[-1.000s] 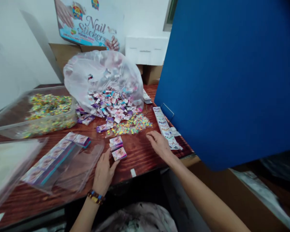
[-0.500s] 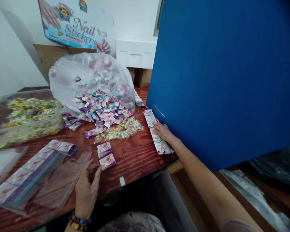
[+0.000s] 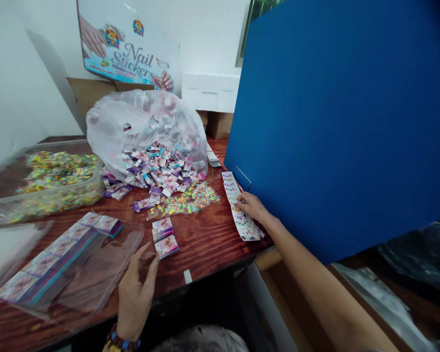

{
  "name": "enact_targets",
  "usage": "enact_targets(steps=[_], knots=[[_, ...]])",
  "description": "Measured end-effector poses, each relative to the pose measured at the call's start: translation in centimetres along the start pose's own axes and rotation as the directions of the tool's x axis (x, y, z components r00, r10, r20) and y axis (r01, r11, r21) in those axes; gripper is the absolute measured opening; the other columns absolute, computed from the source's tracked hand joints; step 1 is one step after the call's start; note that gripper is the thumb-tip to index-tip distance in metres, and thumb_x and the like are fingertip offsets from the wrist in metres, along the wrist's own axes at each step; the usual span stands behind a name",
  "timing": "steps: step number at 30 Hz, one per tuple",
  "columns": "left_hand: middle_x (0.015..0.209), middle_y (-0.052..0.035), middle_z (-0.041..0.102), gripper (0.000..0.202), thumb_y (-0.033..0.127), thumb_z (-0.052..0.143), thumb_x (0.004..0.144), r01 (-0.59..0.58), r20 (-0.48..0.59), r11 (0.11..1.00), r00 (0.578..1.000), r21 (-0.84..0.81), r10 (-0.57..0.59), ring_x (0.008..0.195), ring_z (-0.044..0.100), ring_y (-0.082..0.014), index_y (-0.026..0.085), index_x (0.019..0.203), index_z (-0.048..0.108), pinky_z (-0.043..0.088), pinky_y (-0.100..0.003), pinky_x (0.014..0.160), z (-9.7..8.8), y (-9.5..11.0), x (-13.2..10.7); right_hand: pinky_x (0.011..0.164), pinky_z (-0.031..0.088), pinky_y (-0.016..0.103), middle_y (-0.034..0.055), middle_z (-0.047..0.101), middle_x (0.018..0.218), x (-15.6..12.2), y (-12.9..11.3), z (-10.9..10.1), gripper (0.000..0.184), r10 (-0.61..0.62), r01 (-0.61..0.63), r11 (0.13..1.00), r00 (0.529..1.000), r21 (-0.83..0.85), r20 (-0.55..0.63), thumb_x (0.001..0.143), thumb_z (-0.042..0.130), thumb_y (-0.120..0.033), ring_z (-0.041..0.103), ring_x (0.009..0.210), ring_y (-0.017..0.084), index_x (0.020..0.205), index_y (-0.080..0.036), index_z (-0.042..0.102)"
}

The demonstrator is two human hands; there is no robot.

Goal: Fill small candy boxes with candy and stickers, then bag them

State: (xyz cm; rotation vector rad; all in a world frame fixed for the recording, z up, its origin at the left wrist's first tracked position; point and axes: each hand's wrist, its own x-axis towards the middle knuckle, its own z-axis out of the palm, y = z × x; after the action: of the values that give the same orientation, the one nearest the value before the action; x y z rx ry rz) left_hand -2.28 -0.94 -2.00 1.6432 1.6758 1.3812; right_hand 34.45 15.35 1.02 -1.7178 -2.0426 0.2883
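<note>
My right hand lies on a long strip of nail stickers, its fingers closed on the strip. My left hand is empty near the table's front edge, fingers apart. Just beyond those fingers sit two small pink packs of nail stickers, one stacked pack and one lying apart. A transparent plastic sleeve lies under the left fingertips, with a long row of packs in a bag beside it.
A torn plastic sack spills a heap of packs onto the wooden table. A transparent tub of colourful pieces stands at left. A blue panel rises at right, and a printed Nail Stickers box stands behind.
My right hand has moved onto the sticker strip. My left hand has drawn back from the small packs toward the table's front edge, and its fingers have spread. The view has shifted slightly.
</note>
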Motion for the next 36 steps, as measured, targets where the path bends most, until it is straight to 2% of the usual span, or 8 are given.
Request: enact_targets(steps=[4,7,11,16,22,24,29,36], knots=[[0.105,-0.0069,0.069,0.030,0.041,0.055,0.085,-0.022,0.085,0.999,0.996,-0.047,0.026,0.096,0.066,-0.0214,0.021,0.105,0.063,0.052,-0.035,0.088,0.5,3.0,0.3,0.055,0.037,0.023,-0.0032,0.058,0.063,-0.9,-3.7,-2.0,0.022,-0.015,0.005,0.982,0.999,0.191,0.049,0.078,0.057,-0.039,0.051,0.058,0.012,0.072,-0.018,0.056],[0.111,-0.0070,0.069,0.031,0.041,0.056,0.084,-0.010,0.197,0.998,0.980,-0.070,0.024,0.103,0.064,-0.0219,0.022,0.107,0.065,0.048,-0.037,0.094,1.8,5.6,1.2,0.056,0.040,0.023,-0.0021,0.060,0.065,-1.3,-7.8,-3.2,0.026,-0.104,-0.034,0.818,0.973,0.574,0.205,0.069,0.067,-0.041,0.054,0.060,0.013,0.069,-0.018,0.055],[0.111,-0.0060,0.069,0.037,0.038,0.062,0.080,0.082,0.337,0.984,0.941,-0.159,-0.024,0.104,0.062,-0.0225,0.023,0.113,0.064,0.047,-0.035,0.093,4.1,6.7,2.5,0.057,0.041,0.024,-0.0015,0.061,0.064,-1.7,-12.4,-3.3,0.025,-0.205,-0.056,0.694,0.940,0.718,0.272,0.068,0.071,-0.038,0.056,0.060,0.013,0.068,-0.017,0.058],[0.067,-0.0003,0.065,0.025,0.040,0.063,0.077,0.380,0.455,0.830,0.873,-0.409,-0.176,0.060,0.057,-0.0128,0.016,0.071,0.066,0.044,-0.023,0.059,5.2,5.4,2.9,0.062,0.045,0.026,0.0004,0.067,0.072,-5.4,-15.5,-1.7,0.018,-0.273,0.213,0.795,0.962,0.569,0.022,0.085,0.058,-0.033,0.061,0.068,0.015,0.078,-0.018,0.065],[0.077,-0.0014,0.068,0.036,0.048,0.070,0.071,0.643,0.560,0.438,0.765,-0.628,-0.319,0.061,0.060,-0.0115,0.016,0.089,0.064,0.047,-0.023,0.061,4.0,5.2,2.4,0.102,0.038,0.043,0.0063,0.070,0.113,-12.3,-16.6,1.7,0.018,-0.630,0.617,0.756,0.777,0.218,-0.015,0.089,0.055,-0.021,0.063,0.106,0.022,0.101,-0.023,0.068],[0.079,-0.0024,0.069,0.036,0.043,0.074,0.068,0.627,0.570,0.493,0.772,-0.604,-0.283,0.065,0.061,-0.0122,0.015,0.090,0.066,0.047,-0.023,0.062,3.8,5.1,2.4,0.104,0.035,0.045,0.0060,0.070,0.113,-12.8,-16.2,2.3,0.018,-0.618,0.597,0.757,0.786,0.266,-0.004,0.088,0.057,-0.025,0.062,0.108,0.022,0.103,-0.024,0.067],[0.080,-0.0029,0.070,0.024,0.034,0.067,0.074,0.507,0.581,0.707,0.797,-0.493,-0.166,0.070,0.063,-0.0142,0.014,0.089,0.069,0.047,-0.024,0.067,3.7,4.7,2.2,0.083,0.047,0.032,0.0057,0.071,0.100,-10.3,-15.2,2.7,0.018,-0.276,0.239,0.821,0.961,0.519,-0.006,0.086,0.059,-0.029,0.064,0.093,0.019,0.101,-0.022,0.065],[0.079,-0.0025,0.070,0.021,0.029,0.059,0.079,0.398,0.611,0.844,0.784,-0.360,-0.109,0.070,0.061,-0.0141,0.015,0.091,0.069,0.045,-0.024,0.067,3.8,3.6,1.8,0.059,0.038,0.023,-0.0016,0.060,0.067,-8.1,-15.3,4.0,0.013,-0.163,0.036,0.788,0.975,0.615,0.152,0.080,0.060,-0.027,0.052,0.065,0.012,0.071,-0.017,0.063]])
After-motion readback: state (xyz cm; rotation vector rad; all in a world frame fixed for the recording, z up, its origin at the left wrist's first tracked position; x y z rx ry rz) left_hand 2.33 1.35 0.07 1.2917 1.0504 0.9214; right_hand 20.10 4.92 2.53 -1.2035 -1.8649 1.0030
